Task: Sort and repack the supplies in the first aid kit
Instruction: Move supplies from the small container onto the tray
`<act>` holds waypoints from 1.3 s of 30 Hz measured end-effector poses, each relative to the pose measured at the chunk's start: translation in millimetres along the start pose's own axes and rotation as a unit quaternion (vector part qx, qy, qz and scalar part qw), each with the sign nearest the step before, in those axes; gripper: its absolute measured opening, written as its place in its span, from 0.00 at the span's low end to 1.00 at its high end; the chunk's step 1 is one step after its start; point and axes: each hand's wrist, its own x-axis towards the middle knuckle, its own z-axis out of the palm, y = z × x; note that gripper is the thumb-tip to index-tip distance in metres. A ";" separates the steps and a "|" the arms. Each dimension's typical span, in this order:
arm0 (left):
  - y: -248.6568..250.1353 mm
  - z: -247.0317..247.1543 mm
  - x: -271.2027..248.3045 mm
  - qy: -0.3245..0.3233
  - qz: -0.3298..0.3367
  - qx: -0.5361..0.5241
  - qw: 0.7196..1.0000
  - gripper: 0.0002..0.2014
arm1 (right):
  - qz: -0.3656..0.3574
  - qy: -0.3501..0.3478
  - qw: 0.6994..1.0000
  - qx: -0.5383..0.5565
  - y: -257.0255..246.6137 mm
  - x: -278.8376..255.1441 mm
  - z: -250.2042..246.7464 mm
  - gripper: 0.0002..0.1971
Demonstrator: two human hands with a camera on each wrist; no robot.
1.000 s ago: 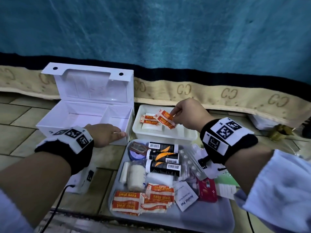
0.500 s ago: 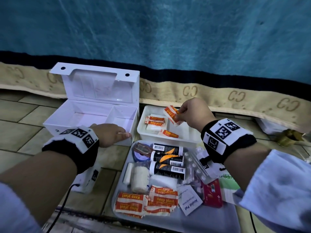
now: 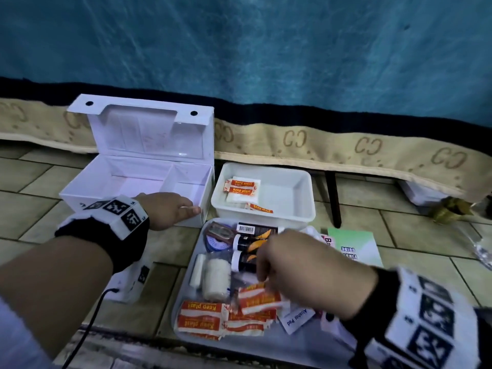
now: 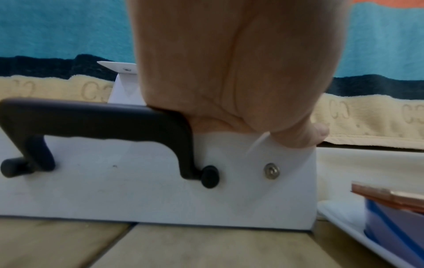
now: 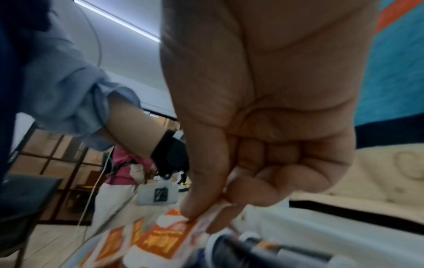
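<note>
Hands low over a tiled floor, both wrists in black bands. Left arm stretched forward, left hand palm down on the front rim of the white box, close to its right end. Fingers laid mostly straight along the rim, not curled, gripping nothing; from the left wrist, thumb pressed on the top front corner, just above a metal snap, other fingers hidden. Black handle on the box front, right beside that hand. Box lid up and leaning back. Right arm bent in from the right, right hand down over the grey tray and blurred. Thumb and first finger pinching one orange and white plaster by its edge, the other fingers curled into the palm; same pinch plain from the right wrist, hand above, plaster below. Plaster just over a pile of the same kind at the tray's near end. Also on the tray: three dark tubes, a white roll, an alcohol pad. White tub between box and green booklet, touching the tray's far edge, with a few plasters inside at its left.
</note>
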 end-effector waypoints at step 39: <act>2.8 0.8 2.2 0.009 -0.019 0.015 1.000 0.20 | 0.065 0.097 0.993 -0.031 41.1 105.4 -61.7 0.03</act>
